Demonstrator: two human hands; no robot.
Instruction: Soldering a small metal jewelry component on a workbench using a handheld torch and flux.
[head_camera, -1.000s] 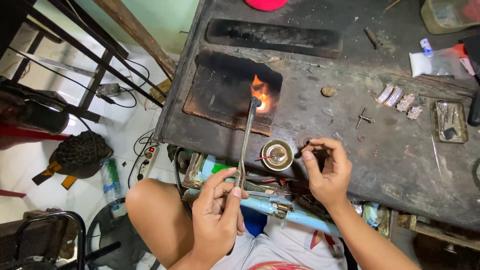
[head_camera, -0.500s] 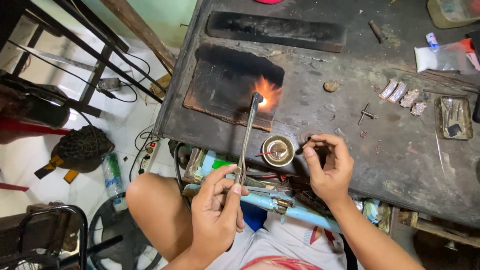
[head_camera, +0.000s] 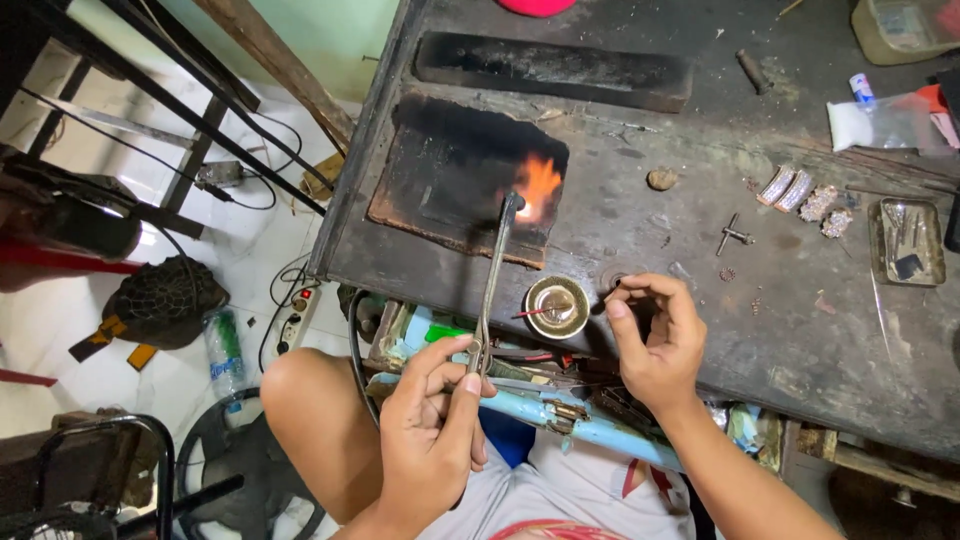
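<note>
Matt, sooty metal bench (head_camera: 700, 240); shiny metal torch (head_camera: 495, 270).

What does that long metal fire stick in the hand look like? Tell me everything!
The torch is a long, thin, grey metal tube. The left hand pinches its near end, where a small valve-like fitting sits. From there it slants up over the bench edge to a short, bent nozzle. An orange flame burns at the tip, over a blackened, charred slab on the dark workbench. Only the fingers can be seen touching the tube. A small round metal dish sits just right of it.
</note>
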